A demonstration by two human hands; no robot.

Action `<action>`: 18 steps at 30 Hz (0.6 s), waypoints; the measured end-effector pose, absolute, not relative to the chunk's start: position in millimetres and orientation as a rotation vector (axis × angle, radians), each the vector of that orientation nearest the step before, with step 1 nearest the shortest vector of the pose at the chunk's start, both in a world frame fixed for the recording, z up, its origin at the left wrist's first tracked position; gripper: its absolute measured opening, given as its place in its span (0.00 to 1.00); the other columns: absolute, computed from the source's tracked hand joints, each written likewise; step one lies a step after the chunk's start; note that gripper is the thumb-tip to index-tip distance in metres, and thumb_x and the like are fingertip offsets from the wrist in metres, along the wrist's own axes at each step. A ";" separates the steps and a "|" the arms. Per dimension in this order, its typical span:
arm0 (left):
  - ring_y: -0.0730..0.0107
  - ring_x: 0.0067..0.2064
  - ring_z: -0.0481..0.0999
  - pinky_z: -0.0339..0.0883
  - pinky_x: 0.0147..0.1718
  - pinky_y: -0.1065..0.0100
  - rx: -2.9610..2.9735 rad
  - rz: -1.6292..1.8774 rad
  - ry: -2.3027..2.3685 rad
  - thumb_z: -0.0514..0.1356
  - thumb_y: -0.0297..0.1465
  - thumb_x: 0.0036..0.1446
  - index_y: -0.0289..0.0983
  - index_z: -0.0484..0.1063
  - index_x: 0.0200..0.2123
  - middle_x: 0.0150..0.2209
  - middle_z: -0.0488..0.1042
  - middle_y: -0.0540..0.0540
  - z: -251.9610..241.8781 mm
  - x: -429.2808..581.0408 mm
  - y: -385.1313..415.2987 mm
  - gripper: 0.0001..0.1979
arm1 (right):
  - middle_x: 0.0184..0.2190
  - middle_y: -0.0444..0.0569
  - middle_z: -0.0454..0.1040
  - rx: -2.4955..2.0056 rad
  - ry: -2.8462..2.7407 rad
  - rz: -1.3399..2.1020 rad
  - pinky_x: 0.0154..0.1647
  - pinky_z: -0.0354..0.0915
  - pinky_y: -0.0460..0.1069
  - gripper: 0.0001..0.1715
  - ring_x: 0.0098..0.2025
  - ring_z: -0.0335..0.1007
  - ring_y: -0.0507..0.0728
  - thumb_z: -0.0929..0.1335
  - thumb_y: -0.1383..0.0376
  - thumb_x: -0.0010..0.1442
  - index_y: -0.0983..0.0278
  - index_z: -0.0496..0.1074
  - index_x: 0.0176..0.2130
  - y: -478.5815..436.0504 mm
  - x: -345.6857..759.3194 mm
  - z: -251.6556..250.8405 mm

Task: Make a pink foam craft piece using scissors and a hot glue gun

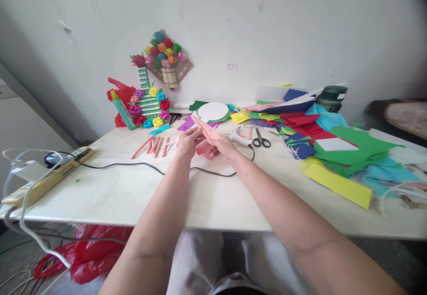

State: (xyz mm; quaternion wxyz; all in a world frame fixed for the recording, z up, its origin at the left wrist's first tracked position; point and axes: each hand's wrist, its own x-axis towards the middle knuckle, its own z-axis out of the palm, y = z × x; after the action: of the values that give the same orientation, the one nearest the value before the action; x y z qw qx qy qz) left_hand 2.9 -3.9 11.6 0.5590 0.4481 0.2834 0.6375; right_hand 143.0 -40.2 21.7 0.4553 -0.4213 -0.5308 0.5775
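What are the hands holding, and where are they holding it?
A thin, folded, pink paper-like sheet. The left hand holds its left edge; the right hand holds its near right end. The exact grip is partly hidden.

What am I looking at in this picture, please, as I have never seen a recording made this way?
There is no machine here: a person works with two bare hands, and a camera worn on the head looks forward and down at them. That is why the forearms enter from the bottom. The left hand and right hand hold a pink sheet above a white table. On the table, narrow pink strips lie to the left; to the right are black-handled scissors and what looks like a glue gun, with colourful sheets piled farther right.
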 end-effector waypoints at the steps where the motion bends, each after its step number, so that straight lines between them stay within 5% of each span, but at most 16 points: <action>1: 0.72 0.27 0.74 0.69 0.30 0.70 1.064 1.504 0.672 0.69 0.32 0.38 0.31 0.74 0.31 0.28 0.75 0.46 11.0 2.6 -3.2 0.15 | 0.11 0.46 0.69 -1.034 -1.318 1.430 0.13 0.59 0.42 0.14 0.11 0.61 0.48 0.66 0.64 0.54 0.74 0.76 0.32 -41.0 143.5 22.4; 12: 0.73 0.27 0.74 0.69 0.34 0.68 1.008 1.625 0.681 0.69 0.30 0.38 0.32 0.74 0.28 0.24 0.74 0.48 12.3 -4.7 -0.2 0.12 | 0.15 0.46 0.71 -1.116 -1.607 1.332 0.18 0.62 0.43 0.07 0.16 0.65 0.50 0.70 0.65 0.50 0.69 0.72 0.27 -30.3 149.4 14.4; 18: 0.73 0.27 0.74 0.70 0.35 0.68 0.912 1.679 0.678 0.68 0.28 0.40 0.31 0.73 0.28 0.25 0.73 0.48 11.8 -9.9 2.8 0.10 | 0.31 0.52 0.77 -1.678 -1.758 0.213 0.37 0.64 0.49 0.11 0.37 0.72 0.59 0.64 0.66 0.54 0.65 0.75 0.31 -17.0 178.4 20.4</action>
State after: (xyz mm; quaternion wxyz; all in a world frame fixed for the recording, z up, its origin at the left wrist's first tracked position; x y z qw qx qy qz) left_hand -9.9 2.8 11.8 0.5286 0.3818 0.2838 0.7030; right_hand 178.4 -17.0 20.4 0.3438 -0.6460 -0.6766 0.0820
